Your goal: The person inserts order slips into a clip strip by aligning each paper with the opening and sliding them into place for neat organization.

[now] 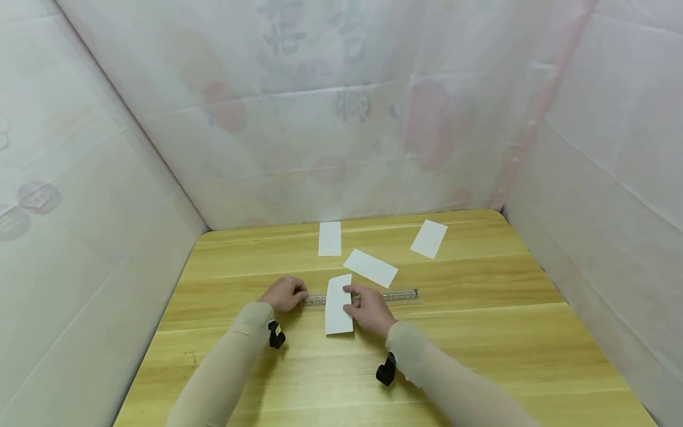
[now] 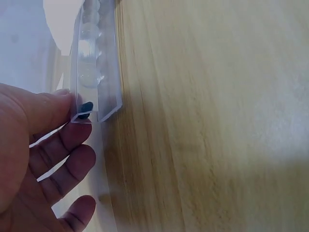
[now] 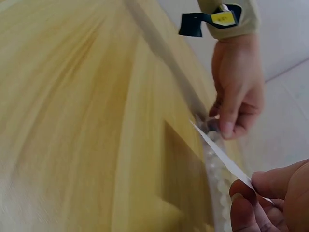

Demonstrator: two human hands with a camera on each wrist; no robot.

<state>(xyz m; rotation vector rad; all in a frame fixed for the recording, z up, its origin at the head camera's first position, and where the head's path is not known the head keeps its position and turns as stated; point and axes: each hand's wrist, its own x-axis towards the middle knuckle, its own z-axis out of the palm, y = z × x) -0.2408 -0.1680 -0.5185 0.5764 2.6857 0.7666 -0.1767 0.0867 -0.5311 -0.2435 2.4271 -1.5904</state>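
My left hand pinches the left end of a long, narrow clear plastic case lying on the table. In the left wrist view the thumb is at the side of the case, by a small dark piece at its end. Inside the case runs a row of clear round beads. Between thumb and fingers, my right hand holds a white card by its right edge. Slightly bent, the card overlaps the middle of the case in the head view and hides that stretch.
Three more white cards lie farther back on the wooden table: one at the back edge, one angled behind the case, and one at the back right. Pale printed cloth walls enclose the back and both sides.
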